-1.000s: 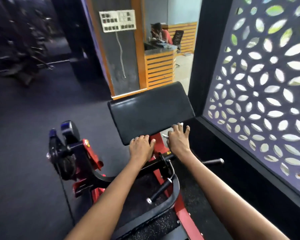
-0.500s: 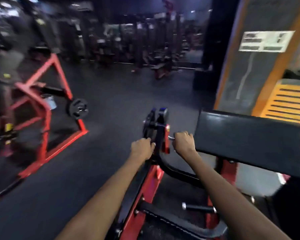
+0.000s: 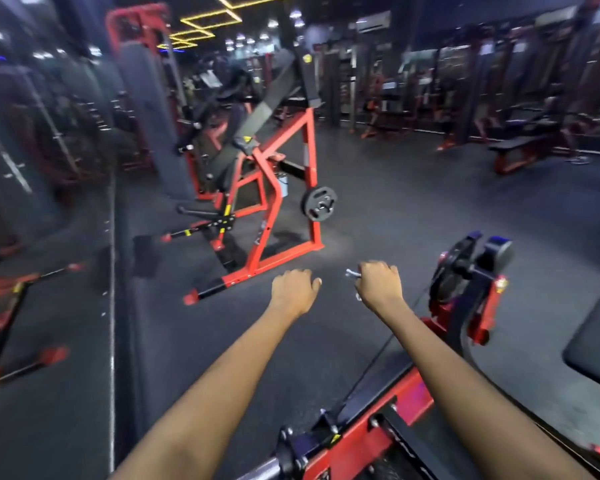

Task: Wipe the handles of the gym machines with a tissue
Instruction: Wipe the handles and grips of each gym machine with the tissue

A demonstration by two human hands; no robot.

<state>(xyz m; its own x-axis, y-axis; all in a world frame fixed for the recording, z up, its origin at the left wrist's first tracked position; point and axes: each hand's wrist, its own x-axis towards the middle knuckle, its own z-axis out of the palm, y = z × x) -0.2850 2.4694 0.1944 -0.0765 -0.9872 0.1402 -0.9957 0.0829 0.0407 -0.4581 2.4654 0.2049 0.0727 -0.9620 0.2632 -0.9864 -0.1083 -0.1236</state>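
Both my arms reach forward over the dark floor. My right hand [image 3: 378,284] is curled round a small white tissue [image 3: 352,273], a scrap of which pokes out at its left side. My left hand [image 3: 295,289] is a loose fist with nothing in it. Neither hand touches any machine. The red and black curl machine [image 3: 465,292] I was at stands just right of my right hand, its black pad [image 3: 596,337] at the right edge. Ahead on the left stands a red-framed plate-loaded machine [image 3: 257,188] with black handles [image 3: 194,211].
A weight plate [image 3: 319,204] hangs on the red machine's right side. A mirrored wall [image 3: 42,202] runs along the left. Benches and racks [image 3: 520,143] line the far right. Dark rubber floor [image 3: 413,209] lies open between the machines.
My view has swung left from the curl machine's pad toward the gym floor and the red machine. Both hands have come off the curl machine and now hang in the air.
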